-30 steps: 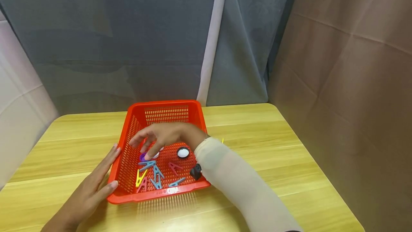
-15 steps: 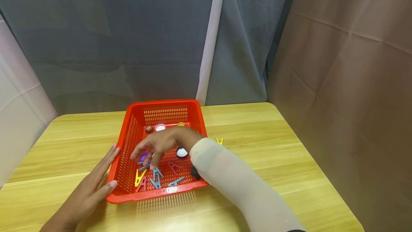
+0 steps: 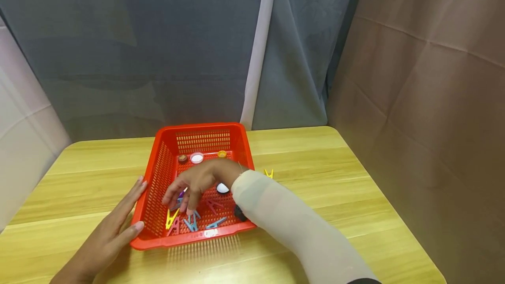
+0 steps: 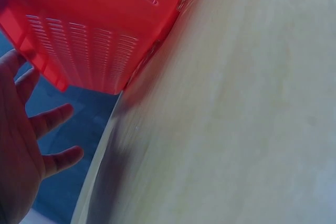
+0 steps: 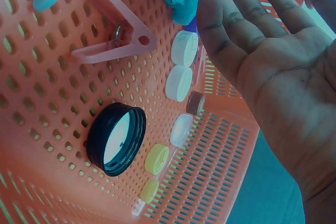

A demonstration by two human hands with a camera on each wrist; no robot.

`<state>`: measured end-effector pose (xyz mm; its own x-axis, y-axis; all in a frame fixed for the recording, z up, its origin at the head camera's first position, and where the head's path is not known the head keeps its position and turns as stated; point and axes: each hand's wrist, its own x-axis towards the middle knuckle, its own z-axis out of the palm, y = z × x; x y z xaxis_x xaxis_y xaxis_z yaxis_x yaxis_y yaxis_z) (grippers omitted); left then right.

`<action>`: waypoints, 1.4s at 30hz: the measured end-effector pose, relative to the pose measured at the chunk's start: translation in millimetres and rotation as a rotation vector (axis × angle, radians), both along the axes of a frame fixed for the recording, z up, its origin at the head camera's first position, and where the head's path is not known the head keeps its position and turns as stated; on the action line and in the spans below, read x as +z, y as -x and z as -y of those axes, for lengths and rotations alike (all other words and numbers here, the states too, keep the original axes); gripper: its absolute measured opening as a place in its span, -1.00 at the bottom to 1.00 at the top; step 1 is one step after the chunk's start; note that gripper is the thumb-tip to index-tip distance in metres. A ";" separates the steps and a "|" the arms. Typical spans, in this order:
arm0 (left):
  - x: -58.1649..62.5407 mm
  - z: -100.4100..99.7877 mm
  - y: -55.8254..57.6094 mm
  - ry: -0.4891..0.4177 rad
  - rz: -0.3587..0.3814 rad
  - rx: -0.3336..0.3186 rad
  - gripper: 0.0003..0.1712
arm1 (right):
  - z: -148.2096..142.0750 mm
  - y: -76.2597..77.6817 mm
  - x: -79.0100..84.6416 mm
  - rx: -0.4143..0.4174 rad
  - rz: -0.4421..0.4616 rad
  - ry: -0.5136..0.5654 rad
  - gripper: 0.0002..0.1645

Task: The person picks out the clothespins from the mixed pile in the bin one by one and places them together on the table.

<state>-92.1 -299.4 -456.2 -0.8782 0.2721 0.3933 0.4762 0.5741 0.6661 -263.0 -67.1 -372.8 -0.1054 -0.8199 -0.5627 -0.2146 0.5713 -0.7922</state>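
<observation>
A red plastic basket (image 3: 203,233) with slotted walls stands on the table, holding clothespins and bottle caps. My left hand (image 3: 106,240) rests its straight fingertips and thumb against the basket's left rim. Inside the basket, my right hand (image 3: 197,182) hangs palm down over the near left part, fingers loosely bent. Its thumb tip is right at a blue clothespin (image 3: 191,224). Close by lie a yellow clothespin (image 3: 171,219), a pink clothespin (image 5: 118,30) and a purple cap, partly hidden by the fingers. The right wrist view shows the palm with nothing in it.
A black cap (image 5: 116,139) with a white inside, white caps (image 5: 179,83), yellow caps (image 5: 157,159) and a brown cap (image 3: 183,158) lie in the basket. Behind its right side, a yellow clothespin (image 3: 269,173) lies on the wooden table (image 3: 339,179). Curtains surround the table.
My right hand has come lower and a little nearer over the clothespins, uncovering the caps at the back of the basket. The left hand stays at the rim.
</observation>
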 end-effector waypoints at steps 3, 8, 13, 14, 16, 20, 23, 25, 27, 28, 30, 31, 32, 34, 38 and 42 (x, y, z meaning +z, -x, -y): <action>0.4 -0.5 0.8 -0.002 -0.006 -0.001 0.02 | 0.4 -0.3 -1.2 0.012 -0.011 -0.015 -0.12; 0.2 -0.8 2.7 -0.010 -0.034 -0.005 0.03 | 1.0 -1.4 -1.6 0.036 -0.040 -0.035 -0.13; 1.6 -0.8 2.8 0.000 -0.024 -0.002 0.02 | 1.7 -1.9 -2.0 0.052 -0.071 -0.055 -0.12; 2.1 -0.8 2.8 0.003 -0.021 -0.001 0.02 | 1.8 -1.8 -2.1 0.051 -0.075 -0.059 -0.12; 2.7 -1.2 2.8 0.003 -0.021 -0.002 0.02 | 2.3 -1.7 -2.2 0.056 -0.079 -0.062 -0.12; 3.0 -1.2 2.3 0.010 -0.019 0.001 0.03 | 4.0 -1.8 -2.2 0.078 -0.098 -0.071 -0.11; 2.8 -0.9 1.4 0.012 -0.010 0.002 0.02 | 5.2 -2.9 -1.7 0.102 -0.110 -0.081 -0.11; 2.5 -1.0 1.0 0.010 -0.004 0.002 0.02 | 5.9 -4.0 -1.4 0.109 -0.107 -0.093 -0.11; 2.4 -1.0 0.8 0.007 0.002 0.002 0.01 | 6.3 -5.1 -0.9 0.119 -0.104 -0.100 -0.11; 2.4 -1.0 0.6 0.007 0.002 0.002 0.01 | 6.7 -5.6 -1.0 0.120 -0.102 -0.106 -0.11; 2.9 -1.0 0.6 0.005 0.003 0.001 0.01 | 7.2 -6.3 -0.9 0.121 -0.098 -0.113 -0.12; 3.0 -0.9 0.6 0.004 -0.001 0.000 0.01 | 7.4 -6.4 -1.0 0.125 -0.101 -0.116 -0.12; 3.2 -0.9 0.7 0.003 -0.002 -0.001 0.01 | 7.6 -6.4 -1.2 0.128 -0.103 -0.117 -0.13; 3.1 -1.0 0.5 0.002 -0.005 -0.002 0.02 | 7.6 -6.3 -1.7 0.133 -0.111 -0.117 -0.13; 1.7 -1.4 0.1 -0.003 -0.003 -0.002 0.02 | 6.5 -5.4 -2.0 0.123 -0.131 -0.098 -0.13; 1.2 -1.8 0.2 -0.005 -0.001 -0.004 0.02 | 4.4 -4.6 0.0 0.076 -0.131 -0.069 -0.10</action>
